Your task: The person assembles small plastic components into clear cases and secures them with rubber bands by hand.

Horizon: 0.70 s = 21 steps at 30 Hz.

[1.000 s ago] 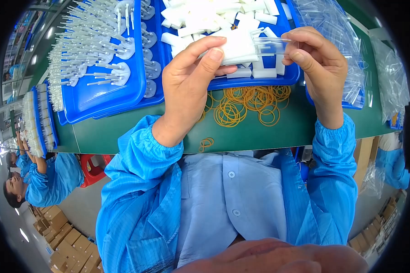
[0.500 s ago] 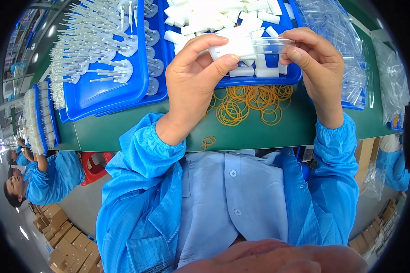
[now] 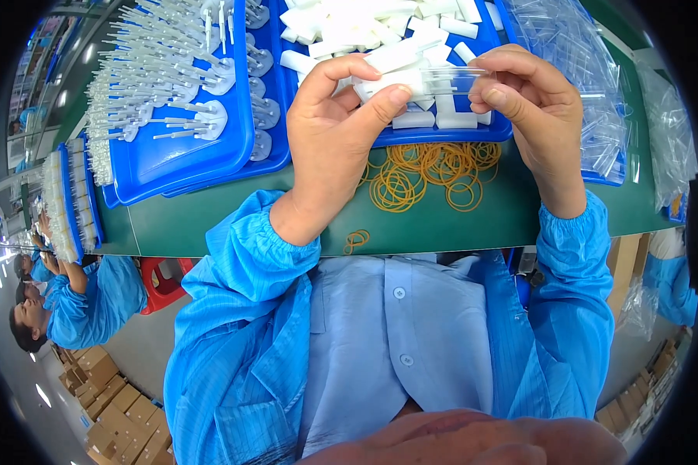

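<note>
The left hand (image 3: 329, 128) is holding a white piece (image 3: 413, 79) pinched between thumb and fingers, with the thumb running along its near side. The right hand (image 3: 539, 101) is gripping the outer end of a clear sleeve (image 3: 457, 80) between thumb and fingertips. Thin prongs are showing through the sleeve, next to the right end of the white piece. Both things are hanging above the near side of the blue tray (image 3: 442, 138), well in from the near edge of the green tabletop (image 3: 426, 229).

Compared with a second ago, the hands are sitting closer together: the left thumb tip is pressing farther toward the right end of the white piece, and the right fingertips are standing slightly farther left. The left fingertips that were showing beneath the white piece are now hiding behind the thumb.

Loose white pieces (image 3: 413, 120) are filling that tray. Orange rubber bands (image 3: 434, 159) are lying between its near side and the tabletop's near edge, and a few small bands (image 3: 356, 241) are resting right by that edge; both groups are staying put. Toward the tabletop's left side, white pronged parts (image 3: 209, 120) are standing in another blue tray (image 3: 163, 164). Toward its right side, clear tubes (image 3: 582, 62) are lying heaped. Beyond the left edge, a co-worker (image 3: 93, 302) in blue is sitting near a red stool (image 3: 160, 287).
</note>
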{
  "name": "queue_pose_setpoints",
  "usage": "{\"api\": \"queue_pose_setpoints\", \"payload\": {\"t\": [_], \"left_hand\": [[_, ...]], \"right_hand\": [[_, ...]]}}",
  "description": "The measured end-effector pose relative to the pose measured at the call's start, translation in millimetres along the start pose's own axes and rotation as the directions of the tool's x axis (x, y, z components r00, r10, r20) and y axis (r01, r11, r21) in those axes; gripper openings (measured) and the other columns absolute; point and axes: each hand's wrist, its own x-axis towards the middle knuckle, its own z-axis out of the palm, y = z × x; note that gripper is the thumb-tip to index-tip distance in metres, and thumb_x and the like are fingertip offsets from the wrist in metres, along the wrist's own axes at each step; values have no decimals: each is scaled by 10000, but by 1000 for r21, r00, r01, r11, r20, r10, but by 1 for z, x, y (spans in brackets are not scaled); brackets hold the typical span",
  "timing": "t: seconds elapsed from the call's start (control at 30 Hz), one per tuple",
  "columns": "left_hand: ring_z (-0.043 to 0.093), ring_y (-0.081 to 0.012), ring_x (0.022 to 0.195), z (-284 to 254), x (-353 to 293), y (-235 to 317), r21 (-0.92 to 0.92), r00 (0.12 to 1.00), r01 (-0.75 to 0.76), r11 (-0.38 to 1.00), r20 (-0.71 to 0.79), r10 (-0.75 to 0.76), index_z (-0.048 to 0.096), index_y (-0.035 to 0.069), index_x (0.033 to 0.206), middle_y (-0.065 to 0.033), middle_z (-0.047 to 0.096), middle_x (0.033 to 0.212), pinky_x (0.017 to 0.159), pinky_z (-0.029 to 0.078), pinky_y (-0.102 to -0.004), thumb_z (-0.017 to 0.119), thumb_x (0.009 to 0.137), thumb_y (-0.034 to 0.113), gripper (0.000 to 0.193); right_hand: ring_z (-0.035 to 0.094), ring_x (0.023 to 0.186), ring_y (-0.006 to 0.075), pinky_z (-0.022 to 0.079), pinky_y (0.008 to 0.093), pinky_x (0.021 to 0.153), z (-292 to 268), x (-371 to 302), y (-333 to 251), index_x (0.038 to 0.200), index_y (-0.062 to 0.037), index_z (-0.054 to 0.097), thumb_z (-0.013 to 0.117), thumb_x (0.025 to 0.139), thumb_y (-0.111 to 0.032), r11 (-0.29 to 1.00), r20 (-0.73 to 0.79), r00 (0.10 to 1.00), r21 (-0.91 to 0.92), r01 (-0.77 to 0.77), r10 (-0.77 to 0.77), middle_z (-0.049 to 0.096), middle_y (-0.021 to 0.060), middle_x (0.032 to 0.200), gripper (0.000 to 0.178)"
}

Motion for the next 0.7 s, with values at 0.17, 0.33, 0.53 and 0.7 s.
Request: {"api": "queue_pose_setpoints", "payload": {"t": [0.17,0.33,0.53,0.7], "left_hand": [[628,-160,853,1,0,1,26,999,31,999,-31,-30,579,-3,1080,-104,532,1122,725,537,-255,685,818,-34,285],[628,-153,825,1,-1,-1,94,997,6,996,-76,1,626,-13,1093,-83,528,1094,681,523,-247,692,816,-20,284],[620,-143,833,-2,-1,-1,133,998,17,991,-57,-9,637,-10,1069,-84,530,1108,685,514,-230,711,798,-13,282],[627,-137,782,-2,1,-4,143,998,-19,990,-51,26,650,-5,1023,-79,548,1091,674,516,-227,725,790,0,245]], "right_hand": [[655,803,148,537,249,750,3,0,3,1069,22,639,663,829,-10,998,4,1000,56,0,0,671,108,866,243],[657,803,152,537,253,755,4,0,5,1072,26,629,658,831,-2,996,30,999,88,-15,12,675,113,863,244],[656,802,156,536,253,757,5,0,3,1064,27,627,648,841,-5,998,15,1000,63,-3,2,674,115,866,226],[662,816,160,539,256,766,3,-1,5,1077,25,621,632,855,-11,997,50,999,81,17,-22,674,118,883,225]]}}
